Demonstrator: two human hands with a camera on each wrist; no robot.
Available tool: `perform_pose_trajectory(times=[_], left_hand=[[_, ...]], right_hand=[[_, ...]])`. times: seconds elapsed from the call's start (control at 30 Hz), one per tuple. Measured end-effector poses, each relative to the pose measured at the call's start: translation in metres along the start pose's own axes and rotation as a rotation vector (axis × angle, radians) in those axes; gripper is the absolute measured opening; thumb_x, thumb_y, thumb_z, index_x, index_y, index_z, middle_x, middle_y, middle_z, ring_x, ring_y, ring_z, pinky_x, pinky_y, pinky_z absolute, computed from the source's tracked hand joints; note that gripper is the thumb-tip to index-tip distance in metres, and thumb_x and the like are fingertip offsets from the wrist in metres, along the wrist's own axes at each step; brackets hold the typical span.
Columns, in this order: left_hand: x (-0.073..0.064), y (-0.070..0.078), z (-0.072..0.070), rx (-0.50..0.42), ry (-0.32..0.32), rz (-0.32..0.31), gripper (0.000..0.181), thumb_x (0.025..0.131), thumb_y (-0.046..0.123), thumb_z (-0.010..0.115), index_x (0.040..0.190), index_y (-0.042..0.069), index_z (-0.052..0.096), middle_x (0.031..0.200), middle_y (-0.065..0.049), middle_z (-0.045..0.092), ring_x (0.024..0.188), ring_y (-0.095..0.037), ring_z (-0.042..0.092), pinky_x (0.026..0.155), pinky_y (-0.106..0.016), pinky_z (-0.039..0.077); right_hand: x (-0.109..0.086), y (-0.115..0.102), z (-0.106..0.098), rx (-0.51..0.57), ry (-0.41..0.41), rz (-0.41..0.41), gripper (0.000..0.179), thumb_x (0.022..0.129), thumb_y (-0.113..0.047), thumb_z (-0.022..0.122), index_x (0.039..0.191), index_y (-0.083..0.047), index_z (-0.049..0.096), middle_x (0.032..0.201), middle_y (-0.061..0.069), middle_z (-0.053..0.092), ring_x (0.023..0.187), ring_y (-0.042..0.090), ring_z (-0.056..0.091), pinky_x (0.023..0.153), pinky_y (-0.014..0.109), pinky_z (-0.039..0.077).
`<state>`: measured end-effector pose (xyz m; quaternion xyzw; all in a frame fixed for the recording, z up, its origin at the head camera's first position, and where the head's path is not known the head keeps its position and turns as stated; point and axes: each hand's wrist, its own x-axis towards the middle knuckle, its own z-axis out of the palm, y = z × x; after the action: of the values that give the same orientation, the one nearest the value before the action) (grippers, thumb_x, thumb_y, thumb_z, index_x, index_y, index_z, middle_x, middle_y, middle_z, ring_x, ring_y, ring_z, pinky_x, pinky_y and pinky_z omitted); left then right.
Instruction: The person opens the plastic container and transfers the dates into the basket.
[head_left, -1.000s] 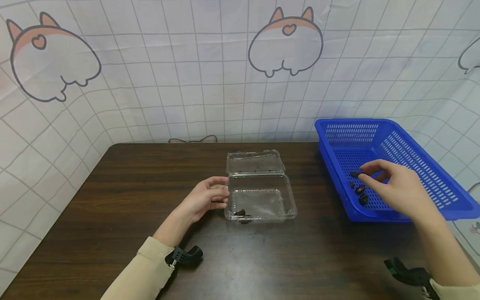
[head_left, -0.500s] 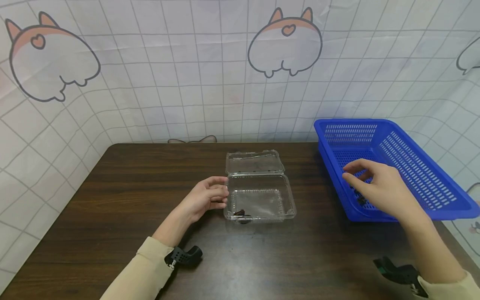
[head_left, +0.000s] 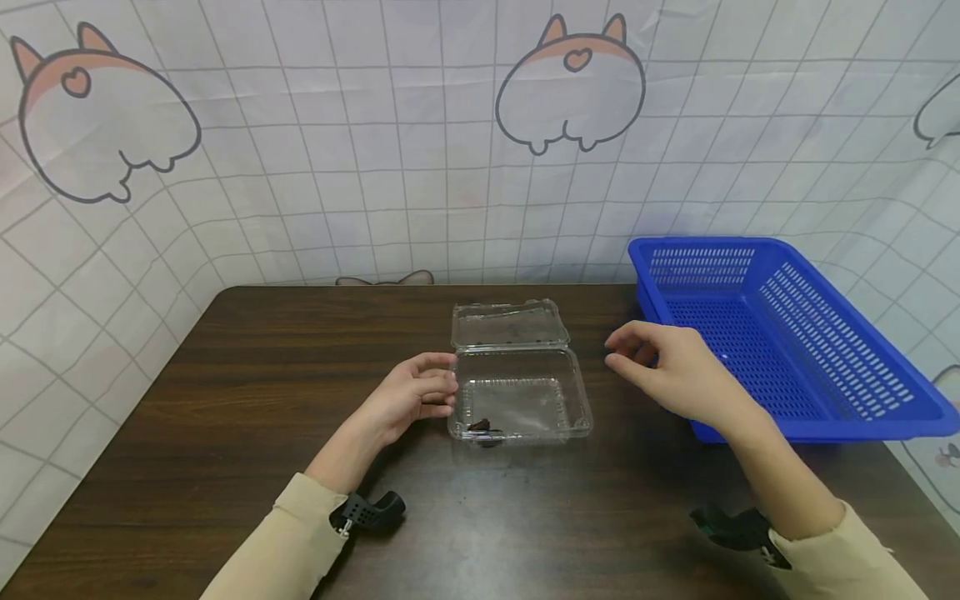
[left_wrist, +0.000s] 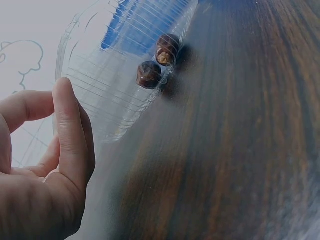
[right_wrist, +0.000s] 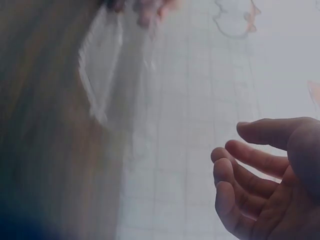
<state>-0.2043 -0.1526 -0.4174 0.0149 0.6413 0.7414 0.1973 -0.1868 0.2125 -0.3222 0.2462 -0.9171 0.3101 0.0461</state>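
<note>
The clear plastic clamshell box point(head_left: 525, 408) stands on the table with its lid point(head_left: 510, 325) folded back. Inside its near left corner lie two dark brown dates point(left_wrist: 150, 75), small dark shapes in the head view. My left hand point(head_left: 412, 393) rests its loosely bent fingers against the box's left wall. My right hand point(head_left: 671, 371) is in the air between the box and the blue basket point(head_left: 795, 358). Its fingers are loosely curved and its thumb stands apart from them in the right wrist view, with nothing visible between. The hand and wrist cover part of the basket.
The dark wood table point(head_left: 300, 358) runs back to a white checked cloth point(head_left: 405, 167) with cartoon prints. The blue basket's perforated walls rise at the right side of the table. Each wrist wears a black mount point(head_left: 367, 510).
My right hand has moved left out of the blue basket, past its rim and toward the clear box. The date seen earlier at its fingertips no longer shows. My left hand stays put.
</note>
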Motion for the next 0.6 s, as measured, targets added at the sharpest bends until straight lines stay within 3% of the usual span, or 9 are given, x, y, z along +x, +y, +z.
perform_pose_trajectory(times=[0.3,0.6], left_hand=[[0.0,0.001,0.001,-0.005,-0.002,-0.002,0.053,0.098,0.001,0.064,0.147,-0.002,0.044,0.1,-0.007,0.061,0.076,-0.014,0.065,0.07,-0.027,0.06],[0.0,0.0,0.0,-0.001,0.003,0.002,0.053,0.098,0.001,0.064,0.147,-0.002,0.044,0.099,-0.007,0.062,0.077,-0.015,0.065,0.071,-0.027,0.06]], right_hand=[[0.029,-0.009,0.041,0.103,-0.181,-0.052,0.01,0.098,-0.014,0.071,0.106,-0.01,0.074,0.087,-0.003,0.07,0.073,0.014,0.063,0.063,0.032,0.053],[0.047,-0.016,0.061,0.135,-0.302,-0.057,0.013,0.098,-0.015,0.071,0.108,-0.008,0.075,0.089,0.0,0.072,0.078,0.012,0.065,0.068,0.034,0.055]])
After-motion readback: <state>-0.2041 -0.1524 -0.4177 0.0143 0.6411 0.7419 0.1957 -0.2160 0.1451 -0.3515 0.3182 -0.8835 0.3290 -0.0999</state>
